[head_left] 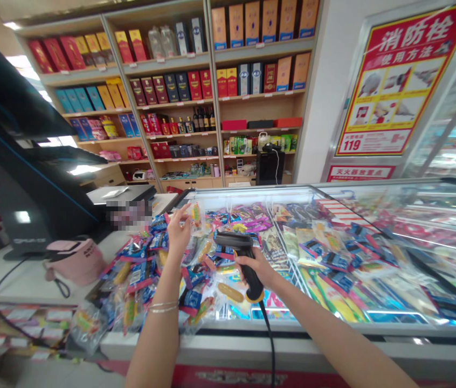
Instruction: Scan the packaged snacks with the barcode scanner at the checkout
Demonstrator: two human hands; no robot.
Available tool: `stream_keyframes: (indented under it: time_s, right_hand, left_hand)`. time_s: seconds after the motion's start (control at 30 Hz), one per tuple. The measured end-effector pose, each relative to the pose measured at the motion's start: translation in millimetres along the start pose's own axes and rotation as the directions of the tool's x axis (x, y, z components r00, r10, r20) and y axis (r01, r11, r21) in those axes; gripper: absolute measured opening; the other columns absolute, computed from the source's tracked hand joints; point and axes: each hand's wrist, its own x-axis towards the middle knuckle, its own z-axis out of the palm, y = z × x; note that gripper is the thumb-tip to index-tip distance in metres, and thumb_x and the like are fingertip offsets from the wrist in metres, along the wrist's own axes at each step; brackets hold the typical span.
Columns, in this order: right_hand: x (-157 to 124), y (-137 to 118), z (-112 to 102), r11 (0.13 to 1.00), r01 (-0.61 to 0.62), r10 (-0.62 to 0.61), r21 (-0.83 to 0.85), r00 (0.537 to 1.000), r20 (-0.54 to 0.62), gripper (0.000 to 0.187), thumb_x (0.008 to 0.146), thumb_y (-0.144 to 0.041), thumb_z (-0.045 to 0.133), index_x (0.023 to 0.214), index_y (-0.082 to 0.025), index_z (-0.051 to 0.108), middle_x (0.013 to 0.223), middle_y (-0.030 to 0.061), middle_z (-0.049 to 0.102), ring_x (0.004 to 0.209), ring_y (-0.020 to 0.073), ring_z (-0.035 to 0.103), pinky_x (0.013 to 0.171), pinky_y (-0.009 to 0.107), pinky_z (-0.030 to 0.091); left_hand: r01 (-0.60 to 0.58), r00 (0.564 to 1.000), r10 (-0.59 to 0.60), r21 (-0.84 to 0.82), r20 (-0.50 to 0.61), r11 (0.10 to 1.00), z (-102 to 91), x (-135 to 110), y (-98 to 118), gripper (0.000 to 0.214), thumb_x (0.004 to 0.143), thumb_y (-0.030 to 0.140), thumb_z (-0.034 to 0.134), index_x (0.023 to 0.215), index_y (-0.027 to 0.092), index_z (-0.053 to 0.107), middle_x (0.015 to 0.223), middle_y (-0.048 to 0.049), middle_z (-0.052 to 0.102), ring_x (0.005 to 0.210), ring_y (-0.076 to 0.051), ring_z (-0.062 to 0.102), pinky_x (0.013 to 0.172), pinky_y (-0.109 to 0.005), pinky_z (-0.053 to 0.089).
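Observation:
My left hand is raised over a heap of small snack packets and pinches one clear packet with a yellow-orange snack between thumb and fingers. A thin bracelet sits on that wrist. My right hand grips the handle of a black barcode scanner with a yellow base. The scanner's head points left toward the held packet. Its black cable hangs down over the counter's front edge.
The packets lie on the glass lid of a chest freezer full of wrapped goods. A black till screen and a pink pouch stand at left. Shelves of boxed bottles fill the back wall; a red fire-hydrant poster hangs at right.

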Motion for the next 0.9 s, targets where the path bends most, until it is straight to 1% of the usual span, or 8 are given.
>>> stream_keyframes:
  time_s: [0.17, 0.23, 0.33, 0.43, 0.53, 0.67, 0.77, 0.9]
  right_hand:
    - [6.0, 5.5, -2.9, 1.000, -0.006, 0.006, 0.022, 1.000, -0.004, 0.022, 0.066, -0.036, 0.068, 0.062, -0.018, 0.056, 0.045, -0.0023, 0.054, 0.036, 0.0111, 0.049, 0.037, 0.023, 0.042]
    - [6.9, 2.9, -4.3, 0.999, -0.008, 0.008, 0.042, 1.000, -0.003, 0.024, 0.065, -0.037, 0.069, 0.061, -0.017, 0.056, 0.046, -0.0019, 0.055, 0.036, 0.0107, 0.049, 0.037, 0.023, 0.042]
    - [1.3, -8.6, -10.3, 0.993, 0.028, -0.021, 0.116, 0.998, -0.064, 0.024, 0.064, -0.037, 0.070, 0.064, -0.017, 0.057, 0.049, -0.0024, 0.055, 0.038, 0.0102, 0.050, 0.037, 0.022, 0.041]
    - [-15.9, -25.5, -26.6, 0.981, 0.067, -0.046, 0.180, 0.992, -0.119, 0.023, 0.065, -0.037, 0.070, 0.064, -0.017, 0.057, 0.050, -0.0030, 0.054, 0.039, 0.0096, 0.049, 0.036, 0.022, 0.040]
    - [-43.0, -42.9, -55.2, 0.975, 0.121, -0.087, 0.185, 0.980, -0.180, 0.023, 0.064, -0.036, 0.069, 0.064, -0.017, 0.057, 0.050, -0.0033, 0.054, 0.038, 0.0087, 0.047, 0.036, 0.021, 0.039]
    - [-85.7, -59.9, -106.6, 0.969, 0.179, -0.111, 0.171, 0.933, -0.343, 0.020, 0.065, -0.034, 0.068, 0.066, -0.018, 0.055, 0.051, -0.0030, 0.053, 0.039, 0.0087, 0.046, 0.037, 0.021, 0.038]
    - [-117.1, -61.7, -147.0, 0.961, 0.215, -0.113, 0.172, 0.879, -0.464, 0.018, 0.066, -0.032, 0.067, 0.066, -0.019, 0.055, 0.049, -0.0027, 0.052, 0.040, 0.0089, 0.045, 0.038, 0.021, 0.038]
    - [-153.9, -50.3, -192.0, 0.956, 0.222, -0.067, 0.194, 0.803, -0.592, 0.020, 0.066, -0.034, 0.066, 0.062, -0.020, 0.052, 0.048, -0.0019, 0.051, 0.040, 0.0100, 0.045, 0.037, 0.022, 0.037]
  left_hand:
    - [-0.004, 1.000, 0.002, 0.093, 0.023, 0.996, 4.5, 0.1, -5.6, 0.034, 0.086, 0.023, 0.043, 0.100, 0.022, 0.074, 0.077, -0.0033, 0.054, 0.076, -0.017, 0.053, 0.078, -0.028, 0.047]
    - [-0.010, 1.000, 0.010, 0.094, 0.000, 0.995, 8.0, -0.2, -10.2, 0.035, 0.085, 0.021, 0.043, 0.099, 0.021, 0.074, 0.076, -0.0029, 0.051, 0.073, -0.016, 0.051, 0.075, -0.028, 0.046]
    - [-0.037, 0.999, 0.039, 0.092, -0.015, 0.995, 14.8, -0.6, -14.8, 0.035, 0.083, 0.018, 0.043, 0.099, 0.021, 0.075, 0.076, -0.0033, 0.049, 0.073, -0.017, 0.051, 0.074, -0.029, 0.046]
    - [-0.089, 0.995, 0.084, 0.087, 0.060, 0.992, 24.5, 0.1, -5.8, 0.037, 0.081, 0.016, 0.042, 0.098, 0.020, 0.075, 0.077, -0.0040, 0.048, 0.073, -0.017, 0.052, 0.075, -0.030, 0.047]
    - [-0.183, 0.961, 0.165, 0.063, 0.224, 0.981, 38.1, 1.1, 24.9, 0.039, 0.079, 0.012, 0.042, 0.095, 0.020, 0.076, 0.079, -0.0048, 0.050, 0.074, -0.017, 0.053, 0.076, -0.030, 0.048]
    - [-0.246, 0.870, 0.211, 0.021, 0.445, 0.969, 66.2, -10.7, 89.2, 0.040, 0.079, 0.009, 0.043, 0.093, 0.022, 0.078, 0.083, -0.0062, 0.057, 0.078, -0.017, 0.057, 0.081, -0.029, 0.048]
    - [-0.243, 0.802, 0.228, -0.047, 0.552, 0.969, 100.1, -41.0, 136.5, 0.042, 0.079, 0.006, 0.043, 0.096, 0.023, 0.077, 0.085, -0.0067, 0.062, 0.083, -0.018, 0.059, 0.084, -0.029, 0.047]
    - [-0.134, 0.769, 0.212, -0.173, 0.603, 0.976, 156.4, -94.0, 179.7, 0.037, 0.081, 0.006, 0.046, 0.096, 0.021, 0.077, 0.087, -0.0061, 0.069, 0.084, -0.019, 0.062, 0.083, -0.029, 0.048]
